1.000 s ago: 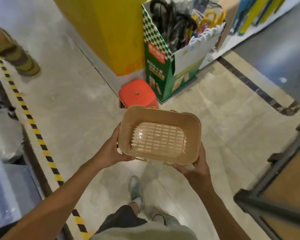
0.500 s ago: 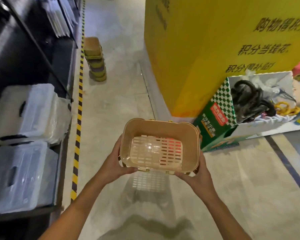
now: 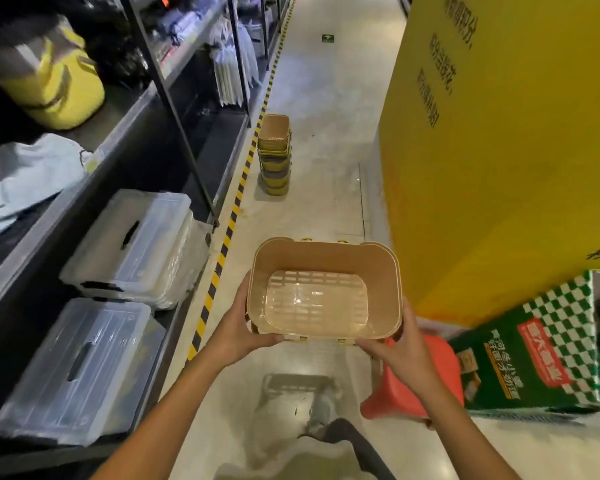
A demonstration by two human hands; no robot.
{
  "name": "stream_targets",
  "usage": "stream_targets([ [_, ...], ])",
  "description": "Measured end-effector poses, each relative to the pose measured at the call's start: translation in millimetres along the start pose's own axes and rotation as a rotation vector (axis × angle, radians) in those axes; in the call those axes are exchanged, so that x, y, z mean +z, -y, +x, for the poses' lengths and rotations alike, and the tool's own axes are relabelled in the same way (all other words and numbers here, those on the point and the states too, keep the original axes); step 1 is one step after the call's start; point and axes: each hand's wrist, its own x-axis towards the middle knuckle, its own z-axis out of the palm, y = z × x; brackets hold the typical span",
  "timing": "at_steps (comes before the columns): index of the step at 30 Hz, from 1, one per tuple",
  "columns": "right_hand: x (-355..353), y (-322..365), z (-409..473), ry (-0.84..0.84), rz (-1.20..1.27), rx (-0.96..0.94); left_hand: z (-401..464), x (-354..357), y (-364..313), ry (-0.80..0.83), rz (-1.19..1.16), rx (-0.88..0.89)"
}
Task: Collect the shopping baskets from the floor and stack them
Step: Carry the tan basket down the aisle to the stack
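Observation:
I hold a tan shopping basket [image 3: 326,268] with a slotted bottom in front of me, level and open side up. My left hand [image 3: 238,329] grips its near left corner. My right hand [image 3: 400,344] grips its near right corner. Farther down the aisle a stack of tan and yellow baskets [image 3: 274,154] stands on the floor beside the striped floor tape.
Dark shelving [image 3: 146,140] with clear plastic storage boxes [image 3: 132,247] lines the left. A yellow-black tape line [image 3: 227,237] runs along it. A big yellow display block [image 3: 499,150] stands right, with a red stool [image 3: 440,362] and a green checkered carton [image 3: 548,344] near my right arm.
The view has swung left down the aisle, so the basket stack now lies straight ahead and closer. Both hands keep their grip on the basket.

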Motion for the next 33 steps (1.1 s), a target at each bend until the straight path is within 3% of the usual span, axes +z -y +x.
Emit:
stream_targets([
  [18,-8,-3,405,0.205,-0.064,0.078,331,-71,-10,-0.186,0.023,-0.083],
  [33,11,41,743,0.029,-0.131,0.124,698,-197,-34,-0.085,-0.011,-0.022],
])
